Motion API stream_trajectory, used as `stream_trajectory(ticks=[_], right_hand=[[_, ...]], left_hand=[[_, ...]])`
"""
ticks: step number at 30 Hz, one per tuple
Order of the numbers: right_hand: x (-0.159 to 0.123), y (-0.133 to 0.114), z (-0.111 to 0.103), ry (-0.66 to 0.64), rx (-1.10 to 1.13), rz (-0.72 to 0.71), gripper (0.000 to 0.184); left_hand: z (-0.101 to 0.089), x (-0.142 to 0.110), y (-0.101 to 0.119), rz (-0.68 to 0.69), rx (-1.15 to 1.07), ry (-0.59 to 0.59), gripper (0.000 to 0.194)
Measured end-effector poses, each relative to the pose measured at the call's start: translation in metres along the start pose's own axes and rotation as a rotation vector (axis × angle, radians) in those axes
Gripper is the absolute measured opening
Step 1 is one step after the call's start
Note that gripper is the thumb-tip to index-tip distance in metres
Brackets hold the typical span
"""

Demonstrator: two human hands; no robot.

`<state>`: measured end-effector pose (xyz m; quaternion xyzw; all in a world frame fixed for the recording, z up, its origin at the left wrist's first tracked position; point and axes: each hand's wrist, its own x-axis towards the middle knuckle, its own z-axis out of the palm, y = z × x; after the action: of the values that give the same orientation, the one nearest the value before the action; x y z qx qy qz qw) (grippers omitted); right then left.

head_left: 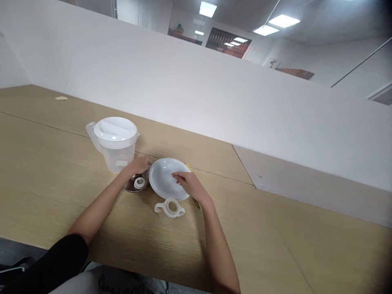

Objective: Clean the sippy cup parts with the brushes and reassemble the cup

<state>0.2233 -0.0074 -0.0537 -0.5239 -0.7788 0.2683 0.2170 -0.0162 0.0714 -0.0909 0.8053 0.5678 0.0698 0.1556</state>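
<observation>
A white plate [163, 179] lies on the wooden table [45, 175] in front of me. My right hand [191, 185] rests over its right part, fingers curled together above the plate; whether they hold anything I cannot make out. My left hand [138, 165] sits at the rim of a metal lid [131, 187] with a white knob [140, 183], just left of the plate, fingers bent on its far edge. A clear plastic pitcher [114, 143] with a white lid stands right behind that hand. A white ring-shaped holder with two handles [170, 208] lies in front of the plate.
A white partition wall [196, 94] runs along the back of the table. A small pale scrap [61, 98] lies at the far left. A yellow thing [196, 202] peeks out under my right wrist. The table's front edge is near my body.
</observation>
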Motion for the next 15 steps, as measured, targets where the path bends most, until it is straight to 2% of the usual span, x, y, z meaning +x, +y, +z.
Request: stream_trajectory(ticks=[4, 8, 12, 15], right_hand=[[-0.003, -0.002, -0.004, 0.041, 0.056, 0.029, 0.037], [-0.008, -0.004, -0.009, 0.117, 0.117, 0.027, 0.038], [-0.015, -0.010, -0.017, 0.287, 0.148, -0.021, 0.041], [-0.024, -0.017, -0.024, 0.442, 0.203, -0.095, 0.041]], left_hand=[[-0.003, -0.001, 0.003, -0.005, 0.070, 0.026, 0.032], [-0.009, -0.007, 0.008, -0.010, 0.103, 0.084, 0.026], [-0.022, -0.018, 0.017, -0.001, 0.129, 0.182, 0.026], [-0.036, -0.031, 0.032, 0.041, 0.055, 0.337, 0.028]])
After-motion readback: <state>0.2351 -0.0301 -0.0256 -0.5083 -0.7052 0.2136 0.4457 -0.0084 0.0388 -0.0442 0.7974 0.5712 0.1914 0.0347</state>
